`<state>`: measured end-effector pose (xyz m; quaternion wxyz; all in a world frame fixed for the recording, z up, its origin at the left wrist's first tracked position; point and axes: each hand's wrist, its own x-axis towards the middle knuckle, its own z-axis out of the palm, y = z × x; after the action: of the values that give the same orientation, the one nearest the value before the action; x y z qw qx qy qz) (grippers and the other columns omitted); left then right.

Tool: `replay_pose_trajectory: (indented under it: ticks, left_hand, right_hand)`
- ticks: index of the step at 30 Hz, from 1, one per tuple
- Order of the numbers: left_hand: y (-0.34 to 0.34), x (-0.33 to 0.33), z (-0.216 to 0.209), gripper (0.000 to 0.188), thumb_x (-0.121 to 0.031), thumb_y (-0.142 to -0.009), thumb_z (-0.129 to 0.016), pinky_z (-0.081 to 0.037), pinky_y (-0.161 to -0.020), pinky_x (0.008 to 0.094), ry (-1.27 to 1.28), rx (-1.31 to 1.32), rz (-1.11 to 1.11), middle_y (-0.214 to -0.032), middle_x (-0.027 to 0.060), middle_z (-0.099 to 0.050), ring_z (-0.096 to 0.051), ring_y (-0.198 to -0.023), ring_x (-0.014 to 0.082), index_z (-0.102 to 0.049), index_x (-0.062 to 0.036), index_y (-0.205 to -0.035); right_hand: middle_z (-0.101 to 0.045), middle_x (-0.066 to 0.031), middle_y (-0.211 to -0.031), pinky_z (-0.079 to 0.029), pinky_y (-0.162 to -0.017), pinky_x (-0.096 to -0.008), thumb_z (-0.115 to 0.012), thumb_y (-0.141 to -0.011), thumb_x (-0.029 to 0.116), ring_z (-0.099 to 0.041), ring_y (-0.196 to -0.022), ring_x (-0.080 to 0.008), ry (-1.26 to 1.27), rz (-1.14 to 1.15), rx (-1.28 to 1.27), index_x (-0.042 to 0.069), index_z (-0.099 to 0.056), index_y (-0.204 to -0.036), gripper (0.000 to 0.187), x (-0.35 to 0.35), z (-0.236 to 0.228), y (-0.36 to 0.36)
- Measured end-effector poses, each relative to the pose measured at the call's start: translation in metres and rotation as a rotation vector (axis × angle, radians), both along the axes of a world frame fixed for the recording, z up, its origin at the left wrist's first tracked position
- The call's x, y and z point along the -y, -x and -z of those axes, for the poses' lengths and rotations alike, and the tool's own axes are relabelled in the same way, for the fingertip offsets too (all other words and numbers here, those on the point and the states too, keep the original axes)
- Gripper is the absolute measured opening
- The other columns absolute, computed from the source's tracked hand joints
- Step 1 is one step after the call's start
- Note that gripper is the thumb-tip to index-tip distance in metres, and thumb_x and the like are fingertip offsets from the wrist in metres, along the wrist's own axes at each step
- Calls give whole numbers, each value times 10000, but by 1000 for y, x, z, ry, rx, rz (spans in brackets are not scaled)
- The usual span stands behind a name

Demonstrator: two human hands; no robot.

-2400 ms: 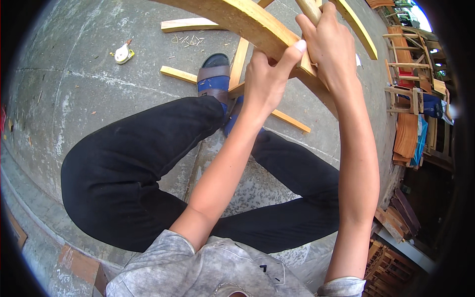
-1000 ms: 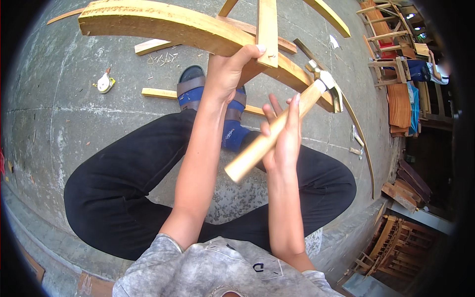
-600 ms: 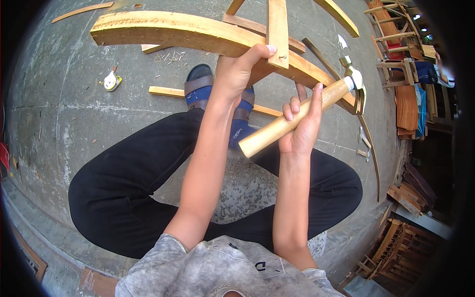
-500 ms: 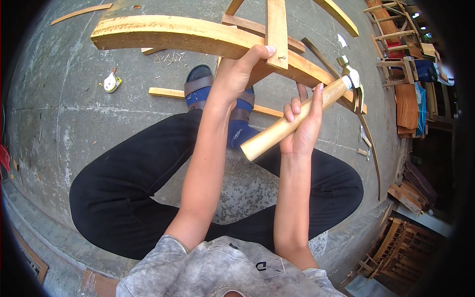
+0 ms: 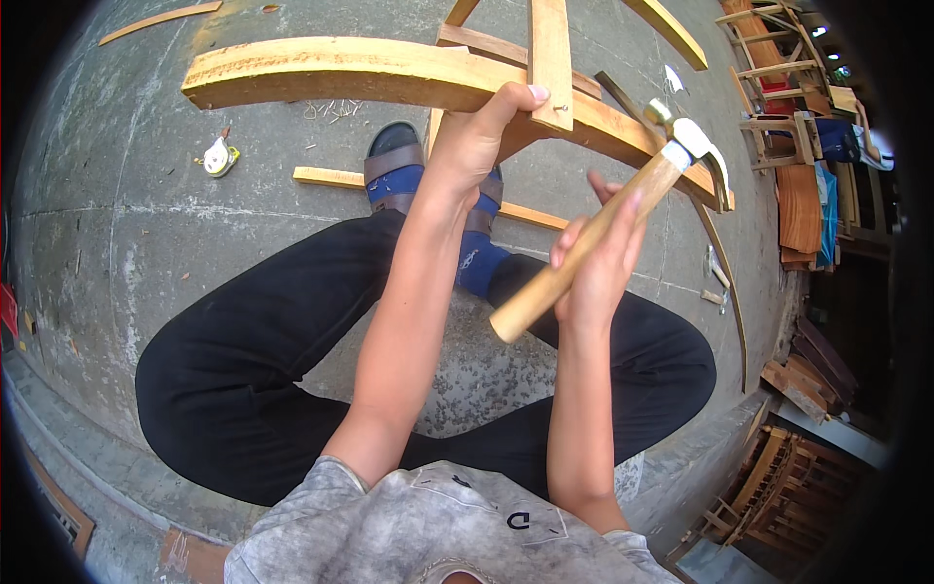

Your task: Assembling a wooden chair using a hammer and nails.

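Observation:
My left hand [image 5: 474,146] grips a long wooden beam [image 5: 341,73], its thumb pressed on the end of a wooden slat [image 5: 551,68] that crosses the beam. A nail [image 5: 558,108] sticks up from the slat's end, just right of the thumb. In my right hand [image 5: 600,263] is a claw hammer [image 5: 603,226], held by its wooden handle. The metal head [image 5: 693,139] is raised over the beam's right part, to the right of the nail and apart from it. Some fingers of both hands are hidden behind the wood.
A tape measure [image 5: 218,157] and scattered nails [image 5: 336,109] lie on the concrete floor. Wooden strips [image 5: 331,176] rest near my sandalled feet. Another hammer [image 5: 717,280] lies at the right. Wooden furniture [image 5: 788,141] and stacked boards [image 5: 800,216] stand along the right side.
The hammer has shifted slightly right and its head has turned, with my right hand moving along. The beam and slat have moved slightly down and right with my left hand.

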<state>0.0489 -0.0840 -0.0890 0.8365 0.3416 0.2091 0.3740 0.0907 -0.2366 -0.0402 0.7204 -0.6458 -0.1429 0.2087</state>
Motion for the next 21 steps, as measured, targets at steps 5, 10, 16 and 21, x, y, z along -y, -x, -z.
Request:
replay_pose_trajectory:
  ticks: [5, 10, 16, 21]
  left_hand:
    - [-4, 0, 4, 643, -393, -809, -785, -545, -886, 322, -70, -19, -32, -1093, 152, -673, -679, -965, 208, -632, 83, -1213]
    - [-3, -2, 3, 653, -389, -804, -787, -547, -891, 332, -50, 7, 11, -1089, 154, -670, -679, -969, 216, -617, 77, -1229]
    - [-8, -3, 9, 672, -388, -811, -780, -551, -930, 375, -40, 73, 5, -1129, 169, -653, -659, -1047, 221, -595, 81, -1255]
    - [-5, 1, 2, 634, -362, -834, -764, -551, -951, 375, -100, 20, -32, -1129, 174, -653, -658, -1050, 230, -597, 84, -1251]
  right_hand:
    - [-514, -59, -927, -400, -386, -224, -355, -1124, 498, -502, -509, -79, 328, -109, 256, 2, -455, -1337, 550, 47, -22, 32]
    - [-512, -48, -878, -363, -419, -194, -362, -1128, 459, -470, -508, -51, 268, -216, 464, -8, -468, -1332, 520, 46, -48, 48]
    - [-524, -21, -870, -359, -417, -193, -418, -1120, 451, -469, -523, -41, 513, -229, 486, 20, -509, -1303, 477, 43, -50, 47]
    - [-537, -49, -878, -371, -429, -201, -462, -1101, 458, -473, -532, -64, 70, -67, 470, 5, -484, -1308, 499, 41, -65, 51]
